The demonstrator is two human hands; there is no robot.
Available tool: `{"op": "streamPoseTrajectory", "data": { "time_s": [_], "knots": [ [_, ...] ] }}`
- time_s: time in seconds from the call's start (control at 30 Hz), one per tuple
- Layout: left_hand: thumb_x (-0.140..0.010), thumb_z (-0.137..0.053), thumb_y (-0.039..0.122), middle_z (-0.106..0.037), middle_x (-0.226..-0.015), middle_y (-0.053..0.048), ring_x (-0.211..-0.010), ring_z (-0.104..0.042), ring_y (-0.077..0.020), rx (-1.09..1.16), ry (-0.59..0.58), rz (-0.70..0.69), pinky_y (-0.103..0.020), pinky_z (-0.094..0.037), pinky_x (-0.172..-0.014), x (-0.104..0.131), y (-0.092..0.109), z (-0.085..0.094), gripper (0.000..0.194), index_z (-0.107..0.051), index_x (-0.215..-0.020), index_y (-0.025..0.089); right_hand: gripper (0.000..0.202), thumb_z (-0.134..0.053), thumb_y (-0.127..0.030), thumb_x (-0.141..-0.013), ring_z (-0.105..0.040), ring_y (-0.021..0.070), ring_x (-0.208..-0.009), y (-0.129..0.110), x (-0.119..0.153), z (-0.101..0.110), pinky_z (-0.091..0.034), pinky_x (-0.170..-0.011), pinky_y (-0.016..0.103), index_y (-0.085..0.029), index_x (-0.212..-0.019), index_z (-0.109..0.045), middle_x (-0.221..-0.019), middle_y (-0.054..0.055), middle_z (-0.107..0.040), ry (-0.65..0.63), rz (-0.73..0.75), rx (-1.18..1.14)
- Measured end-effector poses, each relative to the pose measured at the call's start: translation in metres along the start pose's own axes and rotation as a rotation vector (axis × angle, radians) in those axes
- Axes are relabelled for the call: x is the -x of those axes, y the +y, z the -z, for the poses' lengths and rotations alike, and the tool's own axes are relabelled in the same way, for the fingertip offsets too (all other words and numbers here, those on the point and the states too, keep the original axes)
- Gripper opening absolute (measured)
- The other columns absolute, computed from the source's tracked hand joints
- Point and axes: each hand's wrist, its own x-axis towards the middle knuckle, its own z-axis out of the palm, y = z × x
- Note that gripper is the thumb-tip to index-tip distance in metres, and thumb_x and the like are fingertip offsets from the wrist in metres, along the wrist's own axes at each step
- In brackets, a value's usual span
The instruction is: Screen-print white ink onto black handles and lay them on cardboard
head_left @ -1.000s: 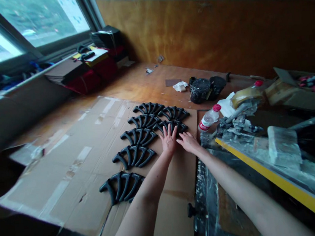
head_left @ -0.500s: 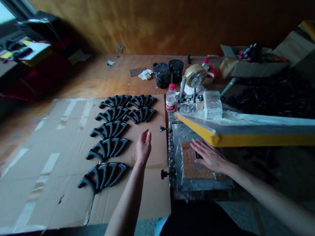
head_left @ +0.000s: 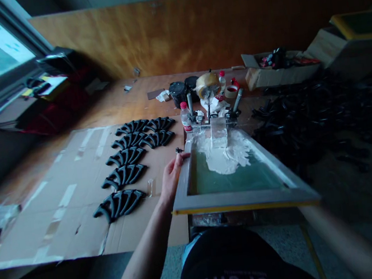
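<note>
Your screen frame [head_left: 245, 198], now swung leftward, hides the brown board; your half-curled left hand [head_left: 169, 177] touches its left side, grip unclear, while your right hand lies concealed, its state indeterminable.

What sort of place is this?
Likely a small screen-printing workshop: a framed screen with white paste spread on its far part, and matching black curved pieces laid out on cardboard.
</note>
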Motion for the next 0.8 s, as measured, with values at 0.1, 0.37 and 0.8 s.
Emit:
{"op": "streamPoseTrajectory", "data": {
  "time_s": [0.1,0.37,0.8],
  "knots": [
    [-0.077,-0.065,0.058,-0.070,-0.083,-0.004,-0.065,-0.060,-0.0136,-0.028,-0.065,0.197,-0.021,-0.045,-0.054,0.015,-0.051,0.005,0.062,-0.065,-0.123,0.016,0.029,-0.052,-0.021,-0.090,-0.063,0.0257,-0.113,0.007,-0.031,0.010,-0.053,-0.095,0.043,-0.013,-0.112,-0.070,-0.119,0.014,-0.068,0.184,-0.122,-0.007],
    [-0.075,-0.065,0.055,-0.064,-0.073,0.000,-0.058,-0.057,-0.0121,-0.151,0.002,0.268,-0.020,-0.041,-0.051,0.009,-0.142,-0.003,0.074,-0.053,-0.136,0.016,0.022,-0.066,-0.023,-0.083,-0.056,0.0287,-0.108,-0.080,-0.079,-0.016,-0.046,-0.090,0.040,-0.015,-0.103,-0.065,-0.112,0.014,-0.065,-0.146,0.083,0.023],
    [-0.075,-0.063,0.057,-0.066,-0.071,-0.002,-0.058,-0.056,-0.0127,-0.136,0.021,0.310,-0.021,-0.039,-0.050,0.018,-0.126,-0.005,0.053,-0.067,-0.106,0.014,0.022,-0.052,-0.008,-0.084,-0.058,0.0206,-0.088,-0.068,-0.015,-0.009,-0.042,-0.077,0.031,-0.020,-0.089,-0.069,-0.087,0.006,-0.067,-0.247,0.442,-0.121]
  ]
}}
